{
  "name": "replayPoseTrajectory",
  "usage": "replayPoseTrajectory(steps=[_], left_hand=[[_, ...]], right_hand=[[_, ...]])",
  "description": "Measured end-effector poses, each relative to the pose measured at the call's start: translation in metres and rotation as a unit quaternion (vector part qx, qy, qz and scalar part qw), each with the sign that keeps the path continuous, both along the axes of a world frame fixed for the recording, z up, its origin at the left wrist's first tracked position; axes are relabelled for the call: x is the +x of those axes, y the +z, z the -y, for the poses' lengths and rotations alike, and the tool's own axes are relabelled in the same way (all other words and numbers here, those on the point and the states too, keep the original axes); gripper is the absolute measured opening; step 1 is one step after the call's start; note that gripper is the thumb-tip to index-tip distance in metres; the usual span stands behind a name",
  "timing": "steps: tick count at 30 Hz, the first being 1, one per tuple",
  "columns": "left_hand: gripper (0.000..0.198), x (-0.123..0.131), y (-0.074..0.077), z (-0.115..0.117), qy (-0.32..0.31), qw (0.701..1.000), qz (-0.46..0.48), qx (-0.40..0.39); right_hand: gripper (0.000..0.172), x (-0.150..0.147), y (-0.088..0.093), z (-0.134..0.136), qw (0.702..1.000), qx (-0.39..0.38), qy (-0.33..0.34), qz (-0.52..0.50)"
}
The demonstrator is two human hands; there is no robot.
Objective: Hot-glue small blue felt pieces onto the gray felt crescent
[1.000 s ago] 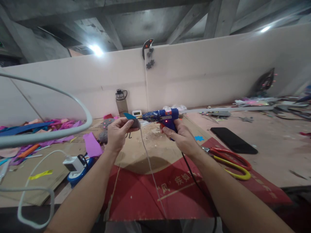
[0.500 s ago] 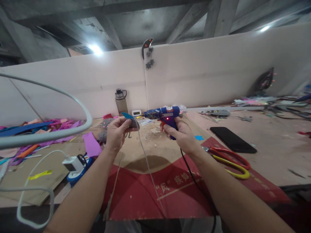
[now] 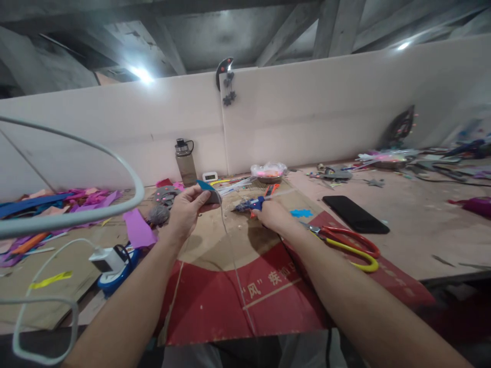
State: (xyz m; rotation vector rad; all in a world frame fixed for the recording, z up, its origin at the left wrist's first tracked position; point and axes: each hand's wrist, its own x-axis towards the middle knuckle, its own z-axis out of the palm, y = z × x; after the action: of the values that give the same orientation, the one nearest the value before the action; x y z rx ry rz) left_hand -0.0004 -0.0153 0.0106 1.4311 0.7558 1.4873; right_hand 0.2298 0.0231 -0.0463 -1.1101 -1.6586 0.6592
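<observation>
Bench work about the cardboard sheet [image 3: 215, 306], observed remotely through my head camera. Above the sheet's left part, my left hand [image 3: 187, 207] has thumb and fingers pinched together on a small grey-and-blue piece [image 3: 210, 192]; a thin grey cord [image 3: 225, 225] hangs from this piece and runs down over the sheet's red near portion. Above the sheet's tan far portion, my right hand [image 3: 276, 217] is closed around a blue glue gun [image 3: 249, 205], its nozzle directed leftward and apart from the piece; most of these fingers are hidden behind the hand, and I cannot tell whether any rests on the trigger. On the sheet, near its right edge, lies a blue cutout [image 3: 301, 213], with scissors [image 3: 330, 238] just beside it, handles toward that edge. To the right of the sheet lies a black phone [image 3: 355, 214]; to its left, a purple strip [image 3: 140, 230]; beyond its far edge, an upright bottle [image 3: 186, 166] beside a small white display unit [image 3: 209, 177].
</observation>
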Motion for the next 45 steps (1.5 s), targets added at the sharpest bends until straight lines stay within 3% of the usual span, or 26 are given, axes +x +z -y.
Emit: replayPoseTrajectory(steps=[2,4,6,8,10,12,17,21,27,33,39,45], left_hand=[[0.023,0.001,-0.001,0.0,0.02,1.0,-0.009,0.007],[0.024,0.002,-0.001,0.001,0.043,0.998,-0.029,0.019],[0.025,0.002,-0.001,0.002,0.062,0.995,-0.064,0.035],[0.026,0.002,-0.001,0.003,0.08,0.99,-0.099,0.054],[0.026,0.002,-0.001,0.004,0.095,0.985,-0.125,0.065],[0.027,0.002,0.0,0.005,0.103,0.983,-0.137,0.064],[0.03,0.003,0.001,0.005,0.085,0.988,-0.125,0.037],[0.028,0.004,-0.002,0.003,0.053,0.994,-0.098,0.019],[0.028,0.008,-0.004,0.004,-0.003,0.999,-0.043,-0.002],[0.03,0.011,-0.004,0.007,-0.05,0.998,-0.026,-0.014],[0.026,0.015,-0.007,0.006,-0.058,0.998,-0.025,-0.005],[0.038,0.017,-0.008,0.009,-0.036,0.997,-0.062,0.022]], right_hand=[[0.038,-0.006,0.011,0.011,0.998,0.02,-0.052,-0.001],[0.022,-0.019,0.025,0.026,0.995,0.048,-0.08,-0.018],[0.018,-0.04,0.036,0.039,0.995,0.025,0.002,-0.099],[0.026,-0.06,0.042,0.05,0.973,-0.047,0.109,-0.196],[0.036,-0.075,0.043,0.055,0.955,-0.102,0.141,-0.241],[0.041,-0.081,0.042,0.055,0.952,-0.12,0.131,-0.248],[0.017,-0.071,0.042,0.05,0.974,-0.023,0.097,-0.202],[0.012,-0.064,0.047,0.052,0.983,0.029,0.059,-0.172],[0.015,-0.065,0.047,0.053,0.981,0.014,0.047,-0.19],[0.016,-0.067,0.041,0.05,0.965,-0.016,0.087,-0.246],[0.016,-0.068,0.041,0.053,0.963,-0.024,0.086,-0.255],[0.015,-0.068,0.041,0.056,0.967,-0.022,0.058,-0.246]])
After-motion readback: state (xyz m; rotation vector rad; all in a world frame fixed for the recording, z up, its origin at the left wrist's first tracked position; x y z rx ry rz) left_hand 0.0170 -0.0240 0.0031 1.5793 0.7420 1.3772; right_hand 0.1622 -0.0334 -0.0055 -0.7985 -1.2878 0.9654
